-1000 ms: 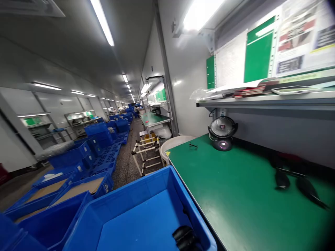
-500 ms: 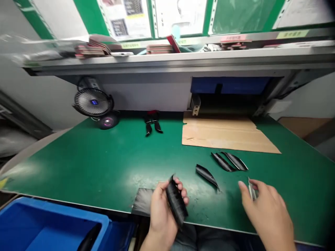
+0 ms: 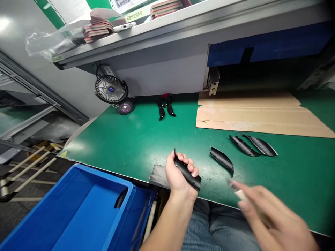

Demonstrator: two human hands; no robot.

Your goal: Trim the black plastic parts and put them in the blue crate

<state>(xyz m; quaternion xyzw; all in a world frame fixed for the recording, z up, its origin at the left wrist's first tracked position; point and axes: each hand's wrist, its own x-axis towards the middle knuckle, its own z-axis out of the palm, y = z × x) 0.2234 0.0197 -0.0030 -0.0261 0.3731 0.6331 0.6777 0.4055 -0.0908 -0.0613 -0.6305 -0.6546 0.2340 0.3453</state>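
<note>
My left hand [image 3: 180, 174] is wrapped round a black curved plastic piece [image 3: 188, 173], its thin pointed end up and its wider end towards me. At the lower right, my right hand [image 3: 274, 216] pinches a small tool with a pale handle [image 3: 241, 195] and a darker tip; motion blurs it, so its exact kind is unclear. The tip is apart from the piece in my left hand. Between and beyond the hands lies a similar black curved piece [image 3: 222, 160] on the green table, with two more [image 3: 244, 145] farther right.
A blue bin [image 3: 78, 209] with a black piece inside stands left of my arm. A grey plate [image 3: 159, 175] lies at the table edge. Farther back are a fan [image 3: 111, 89], black-handled tools [image 3: 165, 106] and a cardboard sheet [image 3: 256, 115] under a shelf [image 3: 167, 29].
The view has turned left and down, showing more of the blue bin. My left hand's fingers have closed further round the black piece. My right hand has come nearer to it with the tool.
</note>
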